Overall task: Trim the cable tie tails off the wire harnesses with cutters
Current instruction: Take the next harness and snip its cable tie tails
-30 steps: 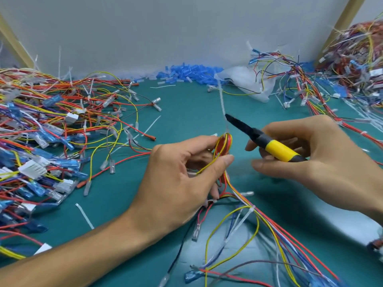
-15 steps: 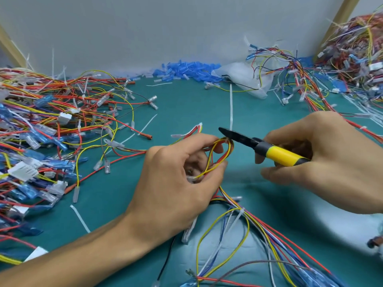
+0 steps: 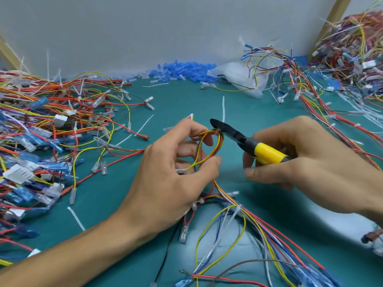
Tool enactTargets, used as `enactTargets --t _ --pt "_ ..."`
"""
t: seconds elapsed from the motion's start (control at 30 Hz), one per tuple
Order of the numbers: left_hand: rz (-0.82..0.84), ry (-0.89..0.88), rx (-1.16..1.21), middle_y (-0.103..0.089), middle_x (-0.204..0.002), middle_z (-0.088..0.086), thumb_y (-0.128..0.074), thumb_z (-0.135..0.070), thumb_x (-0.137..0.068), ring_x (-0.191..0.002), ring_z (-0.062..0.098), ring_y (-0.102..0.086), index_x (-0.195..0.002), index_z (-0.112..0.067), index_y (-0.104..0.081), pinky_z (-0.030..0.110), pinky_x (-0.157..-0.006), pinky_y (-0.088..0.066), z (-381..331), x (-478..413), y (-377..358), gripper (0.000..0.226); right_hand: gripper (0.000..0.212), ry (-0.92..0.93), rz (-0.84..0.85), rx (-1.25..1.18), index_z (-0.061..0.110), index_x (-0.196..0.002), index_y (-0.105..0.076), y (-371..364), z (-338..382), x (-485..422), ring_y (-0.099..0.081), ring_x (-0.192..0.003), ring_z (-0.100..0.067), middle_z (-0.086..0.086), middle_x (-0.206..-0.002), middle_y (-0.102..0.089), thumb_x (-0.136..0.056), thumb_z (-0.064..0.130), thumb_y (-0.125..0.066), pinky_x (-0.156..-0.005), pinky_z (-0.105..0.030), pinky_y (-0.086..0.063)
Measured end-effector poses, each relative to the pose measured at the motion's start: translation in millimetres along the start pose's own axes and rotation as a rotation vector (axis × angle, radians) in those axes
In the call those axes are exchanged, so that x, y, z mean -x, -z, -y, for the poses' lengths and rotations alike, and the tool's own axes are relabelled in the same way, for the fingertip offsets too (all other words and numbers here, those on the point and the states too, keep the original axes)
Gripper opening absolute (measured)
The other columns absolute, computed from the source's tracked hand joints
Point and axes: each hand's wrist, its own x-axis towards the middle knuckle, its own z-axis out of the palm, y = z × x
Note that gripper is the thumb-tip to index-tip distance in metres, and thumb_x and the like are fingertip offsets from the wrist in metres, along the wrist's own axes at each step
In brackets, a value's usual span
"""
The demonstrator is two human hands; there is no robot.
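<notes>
My left hand [image 3: 172, 175] pinches a loop of red, yellow and orange wires of the wire harness [image 3: 209, 150] between thumb and fingers, above the green mat. My right hand [image 3: 306, 156] grips the cutters [image 3: 248, 143] by their yellow and black handle. The black jaws point left and sit at the top of the loop, right at the white cable tie [image 3: 217, 131]. The tie's long white tail [image 3: 223, 109] stands up behind the jaws. The rest of the harness trails down to the lower right.
A big heap of harnesses [image 3: 41, 129] with blue and white connectors covers the left. More harnesses [image 3: 342, 69] pile at the right back. Blue terminal sleeves [image 3: 182, 71] and a plastic bag [image 3: 238, 77] lie by the wall. Cut white tails [image 3: 75, 218] lie on the green mat [image 3: 182, 100].
The cutters swung down and left, from above the loop to the cable tie on top of it. My left hand shifted the loop slightly while keeping its pinch.
</notes>
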Motion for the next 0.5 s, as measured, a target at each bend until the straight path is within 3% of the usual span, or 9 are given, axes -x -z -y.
enactTargets --t 0.1,0.17,0.27,0.37,0.5 --pt "0.077 0.050 0.149 -0.078 -0.089 0.009 -0.072 -0.018 -0.090 -0.032 0.023 -0.051 -0.095 -0.021 -0.049 0.020 -0.037 -0.041 -2.0 -0.7 1.8 0.023 0.026 0.014 -0.040 -0.012 0.022 -0.086 -0.077 -2.3 0.0 0.0 -0.047 -0.049 -0.012 -0.002 -0.058 -0.060 -0.067 0.040 -0.078 -0.047 -0.026 -0.039" --pt "0.083 0.061 0.209 -0.079 -0.085 0.011 -0.072 -0.016 -0.090 -0.029 0.021 -0.048 -0.095 -0.017 -0.048 0.021 -0.035 -0.041 -1.7 -1.0 2.3 0.024 0.026 0.010 -0.050 0.000 0.023 -0.086 -0.077 -2.2 -0.1 0.1 -0.050 -0.050 -0.015 -0.001 -0.060 -0.063 -0.066 0.040 -0.078 -0.046 -0.025 -0.040" --pt "0.021 0.046 0.226 -0.077 -0.073 0.012 -0.075 -0.013 -0.087 -0.028 0.013 -0.045 -0.094 -0.013 -0.057 0.015 -0.036 -0.038 -2.1 -1.1 1.3 0.020 0.027 0.003 -0.051 0.018 0.025 -0.086 -0.078 -1.7 -2.1 -1.2 -0.060 -0.056 -0.026 -0.002 -0.064 -0.068 -0.065 0.042 -0.077 -0.052 -0.031 -0.045" --pt "-0.074 -0.013 0.181 -0.074 -0.067 0.012 -0.081 0.002 -0.083 -0.033 -0.002 -0.051 -0.092 -0.006 -0.070 0.006 -0.040 -0.037 -3.0 -1.0 -1.2 0.016 0.029 -0.001 -0.037 0.028 0.027 -0.089 -0.078 0.4 -4.6 -1.6 -0.065 -0.059 -0.026 -0.001 -0.067 -0.071 -0.066 0.044 -0.077 -0.055 -0.035 -0.051" --pt "-0.145 -0.007 0.128 -0.074 -0.065 0.009 -0.078 0.009 -0.083 -0.034 -0.003 -0.051 -0.087 -0.005 -0.080 0.004 -0.041 -0.037 -2.0 -0.4 -2.7 0.014 0.032 0.057 -0.042 0.179 0.020 -0.090 -0.073 2.6 -8.3 -0.3 -0.058 -0.061 -0.032 -0.007 -0.066 -0.064 -0.073 0.047 -0.070 -0.060 -0.050 -0.057"
